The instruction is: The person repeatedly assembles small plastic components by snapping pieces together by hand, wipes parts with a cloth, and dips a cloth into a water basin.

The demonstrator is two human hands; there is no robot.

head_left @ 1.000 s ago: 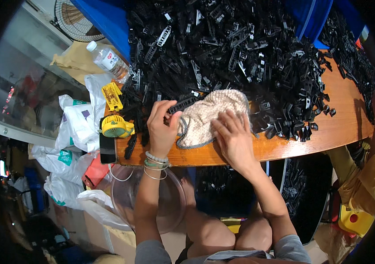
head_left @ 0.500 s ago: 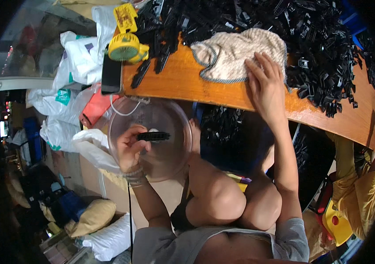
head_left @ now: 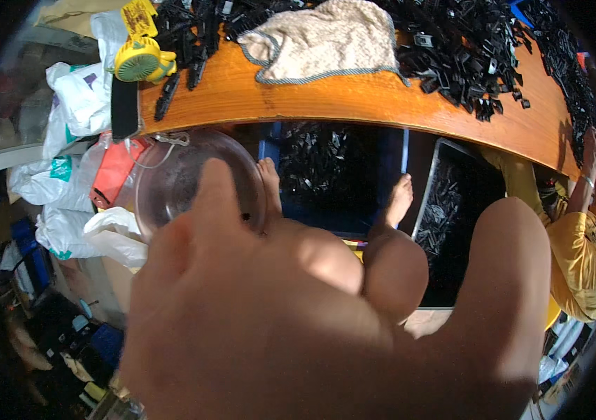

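My right arm is bent across the view, its elbow at the right. Close to the camera, my right hand [head_left: 242,301] looms large and covers much of the lower middle. One digit or bent knuckle points up in front of the clear plastic basin [head_left: 161,189]; the other fingers are hidden, and I see nothing held. My left hand is out of sight, and so is the black toothed plastic piece it held earlier. On the wooden table [head_left: 256,105] lies a beige cloth [head_left: 329,42] with a dark edging, untouched, beside heaped black plastic pieces [head_left: 452,59].
A yellow fan [head_left: 140,61] and a dark phone [head_left: 125,108] occupy the table's left end. White bags [head_left: 77,101] stand beyond it. Under the table are a blue crate [head_left: 404,150] and a grey-rimmed tray [head_left: 441,203] of black pieces. Another person in yellow [head_left: 581,259] sits at right.
My right hand has left the cloth and come up close before the camera. The left hand and its black piece have gone from sight. The whole scene has shifted up and left.
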